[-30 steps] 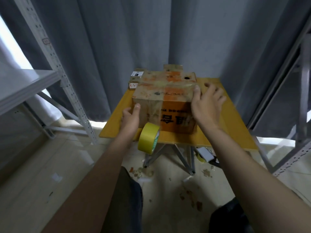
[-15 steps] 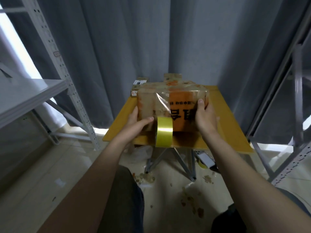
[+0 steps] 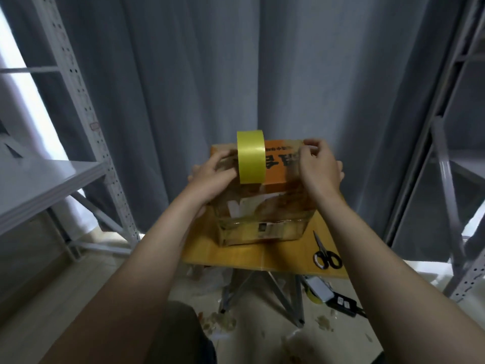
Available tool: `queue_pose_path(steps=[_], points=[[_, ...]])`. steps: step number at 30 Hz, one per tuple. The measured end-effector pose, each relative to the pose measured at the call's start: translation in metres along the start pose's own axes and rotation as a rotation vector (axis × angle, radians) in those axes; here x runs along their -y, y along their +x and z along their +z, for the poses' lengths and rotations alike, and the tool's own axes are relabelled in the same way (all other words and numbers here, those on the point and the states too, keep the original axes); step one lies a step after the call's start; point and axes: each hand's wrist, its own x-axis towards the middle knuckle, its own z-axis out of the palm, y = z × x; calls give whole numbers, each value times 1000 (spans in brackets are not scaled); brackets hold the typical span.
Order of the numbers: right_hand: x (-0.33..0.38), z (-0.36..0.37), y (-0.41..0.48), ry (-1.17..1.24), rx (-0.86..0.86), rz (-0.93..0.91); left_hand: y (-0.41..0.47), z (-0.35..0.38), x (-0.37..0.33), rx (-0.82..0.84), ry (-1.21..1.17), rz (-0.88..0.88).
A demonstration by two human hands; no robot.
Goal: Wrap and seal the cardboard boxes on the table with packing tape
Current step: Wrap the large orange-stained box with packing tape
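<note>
Head view: wrapping looks midway. The left hand (image 3: 212, 177) and right hand (image 3: 319, 166) curl their fingers round the upper edges of the cardboard box (image 3: 262, 214), tilted on the yellow surface (image 3: 283, 258), with the tape roll (image 3: 250, 156) at its top. Next probably comes turning it while keeping the tape taut. Scissors (image 3: 326, 254) lie near right; a grey curtain (image 3: 236, 74) hangs behind.

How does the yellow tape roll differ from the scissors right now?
The tape roll is bright yellow; the scissors have black handles. The roll stands on edge, high against the tilted cardboard box; the scissors lie flat and closed on the yellow table, right of the box. Both look like tools for the taping job.
</note>
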Motion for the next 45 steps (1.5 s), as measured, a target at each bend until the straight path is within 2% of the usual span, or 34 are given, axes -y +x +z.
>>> queue_pose_path(steps=[5,9,11,13,14,16,20,25,29,34,39,45], points=[[0,19,13,-76,167,-79,42,10,-16,-15,-1,-100],[13,32,19,-87,282,-222,69,12,-15,43,8,-33],[26,40,17,47,377,-330,74,10,-15,47,-14,-9],[34,51,15,275,521,-355,76,8,-13,53,-19,2],[35,55,13,316,541,-377,78,7,-12,58,-4,2],[29,63,11,308,477,-419,83,1,0,77,30,59],[18,71,11,492,416,-331,78,-10,40,227,-1,259],[25,71,2,565,385,-297,84,0,66,69,101,439],[35,63,-21,667,319,-250,90,0,66,37,105,411],[10,57,-59,661,304,-124,91,6,64,33,127,410],[-6,61,-68,662,292,-78,90,0,59,78,151,382],[-66,78,-103,569,320,149,90,-3,59,124,149,345]])
